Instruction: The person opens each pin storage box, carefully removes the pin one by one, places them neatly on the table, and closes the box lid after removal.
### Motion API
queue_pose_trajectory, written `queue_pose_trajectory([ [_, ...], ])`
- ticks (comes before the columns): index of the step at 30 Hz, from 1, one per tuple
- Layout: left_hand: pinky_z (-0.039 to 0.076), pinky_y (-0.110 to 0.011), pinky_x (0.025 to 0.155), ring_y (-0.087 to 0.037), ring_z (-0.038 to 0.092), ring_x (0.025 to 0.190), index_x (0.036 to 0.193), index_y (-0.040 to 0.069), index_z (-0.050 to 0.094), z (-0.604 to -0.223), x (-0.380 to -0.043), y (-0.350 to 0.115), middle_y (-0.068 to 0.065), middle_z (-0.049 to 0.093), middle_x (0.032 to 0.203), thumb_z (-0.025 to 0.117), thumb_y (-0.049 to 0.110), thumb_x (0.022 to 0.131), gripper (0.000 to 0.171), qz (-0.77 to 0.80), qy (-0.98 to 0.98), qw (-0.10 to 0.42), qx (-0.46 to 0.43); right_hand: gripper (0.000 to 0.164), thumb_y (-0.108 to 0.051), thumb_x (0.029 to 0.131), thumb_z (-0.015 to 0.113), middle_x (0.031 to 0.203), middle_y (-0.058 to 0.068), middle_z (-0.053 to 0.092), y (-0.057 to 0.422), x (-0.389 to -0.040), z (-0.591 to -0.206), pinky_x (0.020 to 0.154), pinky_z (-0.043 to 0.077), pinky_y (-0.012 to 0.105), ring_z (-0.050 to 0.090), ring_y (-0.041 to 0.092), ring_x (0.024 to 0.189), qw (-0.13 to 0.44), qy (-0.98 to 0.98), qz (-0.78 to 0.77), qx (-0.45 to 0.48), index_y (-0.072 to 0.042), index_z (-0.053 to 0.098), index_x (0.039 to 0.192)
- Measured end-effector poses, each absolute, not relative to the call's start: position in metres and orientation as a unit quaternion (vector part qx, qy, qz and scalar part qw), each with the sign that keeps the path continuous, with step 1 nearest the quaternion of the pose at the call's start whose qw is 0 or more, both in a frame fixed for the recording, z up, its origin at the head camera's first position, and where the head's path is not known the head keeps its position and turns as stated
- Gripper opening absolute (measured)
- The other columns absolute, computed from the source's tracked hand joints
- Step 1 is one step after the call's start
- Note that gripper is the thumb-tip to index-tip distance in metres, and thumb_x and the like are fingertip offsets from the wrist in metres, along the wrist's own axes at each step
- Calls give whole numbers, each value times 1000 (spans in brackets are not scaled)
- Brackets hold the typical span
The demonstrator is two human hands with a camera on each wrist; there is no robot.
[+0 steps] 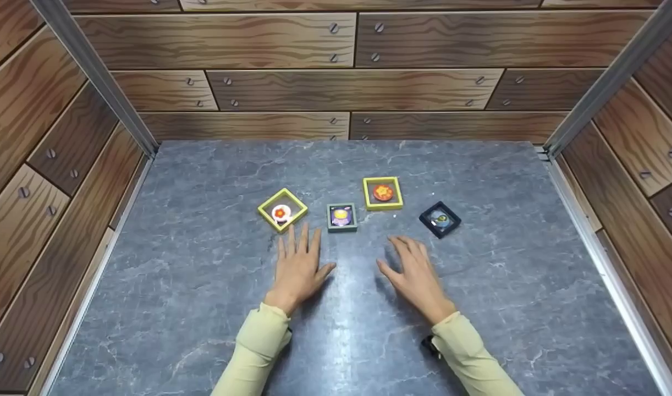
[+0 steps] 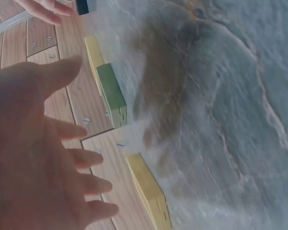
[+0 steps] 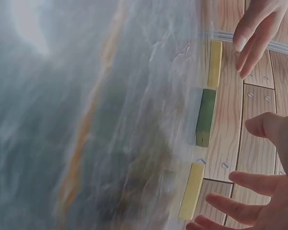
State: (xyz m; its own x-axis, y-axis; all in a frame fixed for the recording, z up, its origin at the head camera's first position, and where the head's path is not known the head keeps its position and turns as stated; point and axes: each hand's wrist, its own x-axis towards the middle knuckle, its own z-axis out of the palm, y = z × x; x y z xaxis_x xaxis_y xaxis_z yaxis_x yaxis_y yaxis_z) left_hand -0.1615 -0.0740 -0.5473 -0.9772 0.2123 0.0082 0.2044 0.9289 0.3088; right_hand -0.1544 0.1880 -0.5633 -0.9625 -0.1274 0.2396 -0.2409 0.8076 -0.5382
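Note:
My left hand (image 1: 297, 272) is held over the table with fingers spread and straight. Its fingertips are just in front of a yellow square frame (image 1: 296, 199) that shows a white disc with a red flower (image 1: 281, 213). Nothing is in my right hand (image 1: 417, 278), whose fingers are loosely bent. Between and beyond the hands lies a small grey-green frame (image 1: 342, 229) with a purple and yellow picture. Behind it to the right is another yellow frame (image 1: 384, 207) around an orange flower disc (image 1: 383, 192). A black frame (image 1: 430, 231), turned cornerwise, lies beyond the right hand.
The grey marbled table (image 1: 193, 275) ends at a wood-patterned back wall (image 1: 292, 91). Similar panels stand on both sides, with metal posts (image 1: 102, 77) at the back corners. A dark band (image 1: 430, 346) shows at the right sleeve.

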Motion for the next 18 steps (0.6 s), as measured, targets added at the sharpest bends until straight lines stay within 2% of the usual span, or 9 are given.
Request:
queue_pose_trajectory([
  [5, 25, -71, 130, -53, 24, 160, 163, 6, 37, -546, -170, -73, -25, 30, 172, 67, 51, 100, 83, 159, 983, 10, 90, 58, -35, 96, 76, 139, 18, 66, 179, -157, -561, 108, 54, 53, 58, 36, 124, 98, -942, 306, 101, -3, 63, 143],
  [12, 23, -68, 131, -51, 25, 160, 163, 5, 37, -541, -186, -83, -26, 30, 171, 69, 48, 99, 83, 142, 985, 10, 93, 50, -29, 98, 74, 136, 18, 68, 170, -159, -560, 111, 52, 54, 60, 38, 124, 88, -934, 328, 108, -3, 64, 140],
  [18, 18, -67, 133, -48, 19, 163, 165, 6, 32, -542, -200, -99, -26, 26, 173, 70, 48, 99, 87, 142, 986, 38, 75, 47, -23, 98, 74, 133, 19, 69, 159, -158, -563, 112, 51, 56, 62, 40, 124, 83, -925, 352, 116, -1, 65, 138],
])
